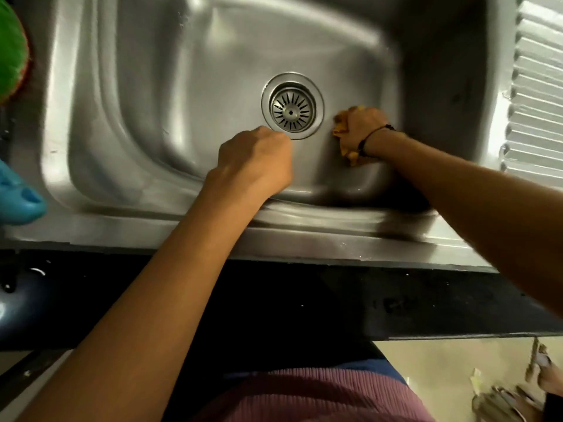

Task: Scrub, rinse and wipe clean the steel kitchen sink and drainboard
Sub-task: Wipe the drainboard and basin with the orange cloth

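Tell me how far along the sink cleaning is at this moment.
Done, apparently: the sink basin shows no suds or debris. In hand: the right hand presses a yellow cloth to the basin floor beside the drain strainer; the left hand is fisted nearby. Left: the ribbed drainboard is untouched for now.

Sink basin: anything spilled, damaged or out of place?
Nothing stands out. The sink looks bare and undented, and the drain strainer sits level in its ring. The right hand presses a yellow cloth beside it; the left hand is fisted, apparently empty.
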A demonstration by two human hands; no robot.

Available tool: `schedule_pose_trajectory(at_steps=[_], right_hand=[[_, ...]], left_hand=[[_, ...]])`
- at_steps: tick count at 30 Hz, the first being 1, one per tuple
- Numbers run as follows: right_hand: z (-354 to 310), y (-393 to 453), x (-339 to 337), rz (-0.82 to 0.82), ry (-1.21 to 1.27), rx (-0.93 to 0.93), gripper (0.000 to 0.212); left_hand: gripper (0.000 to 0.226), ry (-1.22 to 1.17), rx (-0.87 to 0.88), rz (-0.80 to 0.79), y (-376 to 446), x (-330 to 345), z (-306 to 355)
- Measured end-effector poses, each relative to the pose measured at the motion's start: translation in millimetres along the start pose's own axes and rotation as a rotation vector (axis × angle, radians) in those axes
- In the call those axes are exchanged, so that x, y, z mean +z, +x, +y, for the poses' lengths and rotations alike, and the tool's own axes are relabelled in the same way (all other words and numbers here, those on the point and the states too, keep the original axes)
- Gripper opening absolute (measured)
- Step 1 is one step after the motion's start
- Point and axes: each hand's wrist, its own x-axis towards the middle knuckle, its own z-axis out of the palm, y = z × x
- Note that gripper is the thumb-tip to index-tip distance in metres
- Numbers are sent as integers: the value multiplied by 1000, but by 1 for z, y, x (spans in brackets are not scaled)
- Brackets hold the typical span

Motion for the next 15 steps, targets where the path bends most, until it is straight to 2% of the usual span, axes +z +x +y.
schedule_pose_trajectory(at_steps=[2, 4, 5, 6, 7, 8, 9, 10, 11, 13, 15], right_hand=[[-49, -4, -7, 11, 2, -110, 22], [-102, -17, -18, -12, 131, -341, 30], [-116, -25, -24, -5, 237, -426, 33], [-124, -37, -32, -55, 413, -451, 36], [-128, -47, -33, -172, 685, -481, 40], [-131, -52, -29, -211, 870, -494, 44], [-128, -53, -26, -190, 861, -523, 39], [-121, -50, -21, -207, 761, -520, 29], [-116, -49, -17, -267, 623, -487, 22], [-81, -42, -4, -243, 295, -444, 18], [-33, -28, 5, -279, 38, -275, 17]], left_hand=[[12, -50, -48, 122, -2, -6, -6], [42, -186, -113, 253, 5, -3, -14], [66, -229, -129, 328, 8, -2, -16], [80, -321, -149, 394, 5, -5, -19], [69, -232, -201, 420, -1, -9, -22], [46, -182, -243, 431, -8, -12, -27], [34, -93, -243, 419, -13, -12, -33], [31, -104, -237, 417, -23, -17, -32], [29, -81, -238, 398, -36, -25, -33], [28, -25, -190, 365, -32, -19, -29], [26, -5, -169, 287, -32, -18, -26]])
